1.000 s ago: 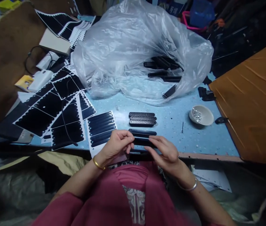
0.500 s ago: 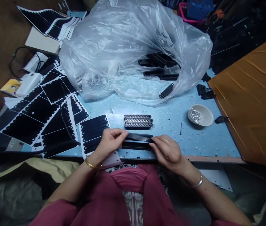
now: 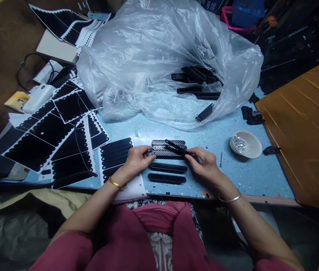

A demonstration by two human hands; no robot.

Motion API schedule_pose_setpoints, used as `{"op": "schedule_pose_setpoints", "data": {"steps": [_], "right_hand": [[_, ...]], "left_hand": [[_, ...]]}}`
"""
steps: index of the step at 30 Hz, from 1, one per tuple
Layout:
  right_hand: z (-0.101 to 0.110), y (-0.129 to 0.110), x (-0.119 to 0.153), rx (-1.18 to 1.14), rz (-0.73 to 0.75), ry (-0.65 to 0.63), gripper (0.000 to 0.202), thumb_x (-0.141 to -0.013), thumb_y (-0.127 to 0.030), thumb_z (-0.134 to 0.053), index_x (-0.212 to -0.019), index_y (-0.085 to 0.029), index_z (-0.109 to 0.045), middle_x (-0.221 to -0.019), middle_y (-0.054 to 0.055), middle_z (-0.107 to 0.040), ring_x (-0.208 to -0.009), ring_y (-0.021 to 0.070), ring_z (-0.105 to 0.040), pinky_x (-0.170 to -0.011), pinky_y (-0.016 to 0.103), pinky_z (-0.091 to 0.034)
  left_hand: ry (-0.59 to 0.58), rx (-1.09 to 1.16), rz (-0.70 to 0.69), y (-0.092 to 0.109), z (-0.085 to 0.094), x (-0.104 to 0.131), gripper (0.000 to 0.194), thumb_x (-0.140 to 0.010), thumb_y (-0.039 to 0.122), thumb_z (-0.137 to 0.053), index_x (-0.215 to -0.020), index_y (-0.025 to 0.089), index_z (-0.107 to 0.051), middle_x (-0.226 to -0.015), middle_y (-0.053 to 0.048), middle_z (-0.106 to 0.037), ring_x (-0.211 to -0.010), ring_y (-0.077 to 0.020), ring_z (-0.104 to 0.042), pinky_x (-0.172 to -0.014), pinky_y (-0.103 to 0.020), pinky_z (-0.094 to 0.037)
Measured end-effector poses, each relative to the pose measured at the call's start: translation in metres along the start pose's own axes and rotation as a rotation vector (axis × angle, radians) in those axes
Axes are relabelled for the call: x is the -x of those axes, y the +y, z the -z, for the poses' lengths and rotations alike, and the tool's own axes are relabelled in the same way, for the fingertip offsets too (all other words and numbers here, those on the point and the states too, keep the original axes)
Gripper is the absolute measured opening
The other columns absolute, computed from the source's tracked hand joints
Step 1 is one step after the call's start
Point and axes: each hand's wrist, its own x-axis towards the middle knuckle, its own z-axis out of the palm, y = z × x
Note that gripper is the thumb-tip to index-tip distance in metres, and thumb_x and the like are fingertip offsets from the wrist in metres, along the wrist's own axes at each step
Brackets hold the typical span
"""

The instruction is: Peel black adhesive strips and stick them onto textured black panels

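Note:
My right hand [image 3: 204, 162] pinches the right end of a narrow black bar [image 3: 176, 147], which slants over a row of bars with a perforated pattern. At the left end of this row, my left hand [image 3: 138, 160] has thumb and forefinger around the nearest perforated bar [image 3: 166, 153]. Closer to me lie two smooth black bars, one [image 3: 168, 167] behind the other [image 3: 167, 178], both with rounded ends. A sheet of black stickers [image 3: 117, 155] rests partly under my left hand.
A large clear plastic bag [image 3: 148, 56] with black pieces inside fills the back. On the right stands a white bowl [image 3: 252, 145] of small shiny parts, with a thin dark pin [image 3: 221, 160] beside it. More sticker sheets [image 3: 49, 131] overlap at left. An orange-brown panel [image 3: 306, 131] borders the right side.
The dark strip that was between both hands now lies out of them; two smooth bars are uncovered. Both hands have moved up to the perforated row, and my right hand has a bar.

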Motion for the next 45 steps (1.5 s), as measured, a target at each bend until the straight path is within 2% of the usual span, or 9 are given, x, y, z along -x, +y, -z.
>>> {"op": "schedule_pose_setpoints", "data": {"steps": [5,9,15,19,23,37,45], "right_hand": [[-0.007,0.006,-0.010,0.022,0.045,-0.005,0.010,-0.087,-0.025,-0.059,-0.089,-0.020,-0.067,-0.079,0.006,-0.072,-0.070,0.0186,-0.068,-0.064,0.031,-0.054],[-0.003,0.000,-0.008,0.007,0.124,-0.065,0.012,-0.087,-0.021,-0.059,-0.095,-0.017,-0.067,-0.081,0.008,-0.072,-0.073,0.0188,-0.069,-0.065,0.031,-0.056],[0.003,-0.008,-0.003,-0.001,0.171,-0.149,0.015,-0.088,-0.020,-0.057,-0.099,-0.019,-0.068,-0.087,0.008,-0.073,-0.075,0.0198,-0.070,-0.068,0.033,-0.058],[0.000,-0.008,-0.008,0.023,0.199,-0.156,0.015,-0.088,-0.022,-0.059,-0.098,-0.019,-0.069,-0.092,0.010,-0.074,-0.081,0.0225,-0.071,-0.072,0.038,-0.059],[-0.006,-0.010,-0.015,0.020,0.219,-0.195,0.015,-0.089,-0.020,-0.057,-0.096,-0.019,-0.069,-0.087,0.010,-0.073,-0.076,0.0219,-0.069,-0.070,0.037,-0.058],[-0.008,-0.012,-0.019,0.075,0.226,-0.299,0.015,-0.091,-0.018,-0.051,-0.087,-0.018,-0.065,-0.079,0.009,-0.068,-0.069,0.0189,-0.063,-0.063,0.032,-0.050],[-0.006,-0.011,-0.016,0.053,0.251,-0.254,0.010,-0.091,-0.017,-0.054,-0.093,-0.017,-0.064,-0.081,0.008,-0.069,-0.071,0.0192,-0.065,-0.065,0.031,-0.052]], "left_hand": [[0.000,-0.018,-0.070,0.001,0.001,-0.004,0.017,-0.074,0.020,-0.069,-0.089,0.017,-0.076,-0.069,-0.004,-0.070,-0.061,-0.0155,-0.060,-0.062,-0.027,-0.045],[-0.025,-0.013,-0.094,0.003,0.005,-0.001,0.017,-0.073,0.020,-0.071,-0.089,0.018,-0.076,-0.072,-0.004,-0.070,-0.064,-0.0156,-0.061,-0.064,-0.026,-0.046],[-0.041,0.162,0.004,0.000,0.003,0.005,0.032,-0.068,0.015,-0.072,-0.099,0.014,-0.076,-0.068,-0.002,-0.069,-0.056,-0.0117,-0.057,-0.058,-0.023,-0.046],[-0.076,0.290,0.038,-0.002,0.001,0.005,0.027,-0.072,0.018,-0.069,-0.098,0.014,-0.077,-0.063,-0.003,-0.069,-0.056,-0.0126,-0.060,-0.055,-0.022,-0.046],[-0.081,0.355,0.076,-0.002,0.001,0.005,0.026,-0.072,0.015,-0.067,-0.095,0.013,-0.077,-0.067,-0.004,-0.072,-0.057,-0.0126,-0.062,-0.056,-0.022,-0.048],[-0.092,0.334,0.069,-0.005,-0.001,0.005,0.025,-0.074,0.013,-0.066,-0.096,0.013,-0.076,-0.068,-0.004,-0.071,-0.056,-0.0121,-0.063,-0.056,-0.021,-0.049],[-0.089,0.322,0.053,-0.006,-0.002,0.005,0.024,-0.074,0.015,-0.066,-0.096,0.012,-0.076,-0.067,-0.004,-0.071,-0.056,-0.0121,-0.064,-0.056,-0.020,-0.050]]}}
